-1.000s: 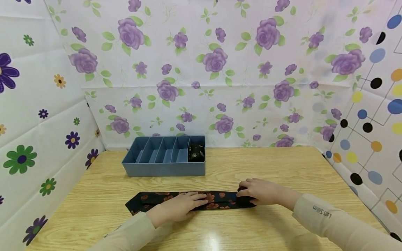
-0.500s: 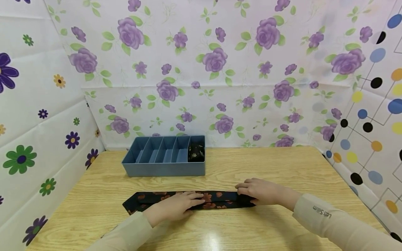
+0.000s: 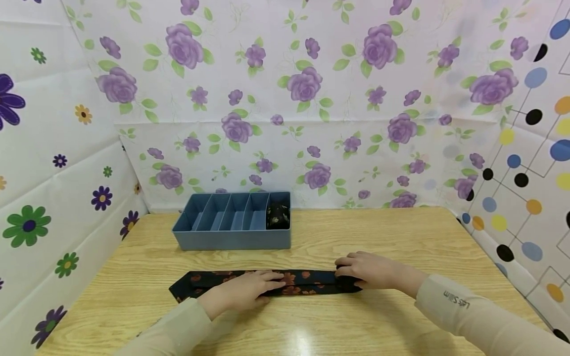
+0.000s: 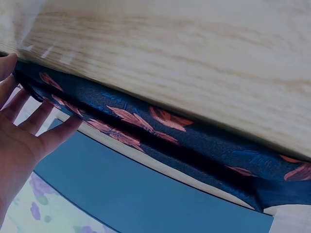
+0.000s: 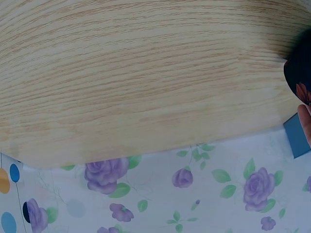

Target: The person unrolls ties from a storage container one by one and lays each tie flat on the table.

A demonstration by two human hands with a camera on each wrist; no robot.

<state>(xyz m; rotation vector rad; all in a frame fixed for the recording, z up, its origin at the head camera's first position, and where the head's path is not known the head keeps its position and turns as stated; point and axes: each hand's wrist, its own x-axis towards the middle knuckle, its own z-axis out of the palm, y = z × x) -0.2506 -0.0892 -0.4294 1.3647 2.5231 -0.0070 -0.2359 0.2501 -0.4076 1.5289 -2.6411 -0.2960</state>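
A dark necktie (image 3: 307,283) with orange flowers lies lengthwise across the table, its pointed end to the left. My left hand (image 3: 242,291) rests on the tie's middle, fingers spread and fairly straight; the left wrist view shows the fingertips (image 4: 73,121) touching the cloth. At the tie's right end, my right hand (image 3: 369,269) curls its fingers over a dark, bunched or rolled part, mostly hidden under the hand. The right wrist view catches only a fingertip and the rounded dark end of the necktie (image 5: 297,80) at its edge.
Behind the tie stands a blue-grey divided box (image 3: 233,241) with several compartments. Its rightmost compartment holds a dark patterned rolled item (image 3: 278,216). The wooden table (image 3: 378,232) ends at a flowered cloth backdrop (image 3: 276,168), with patterned sheets on both sides.
The tie's pointed end has slid slightly left, and my left hand has moved left with it. My right hand shifted left slightly at first and still holds the right end.
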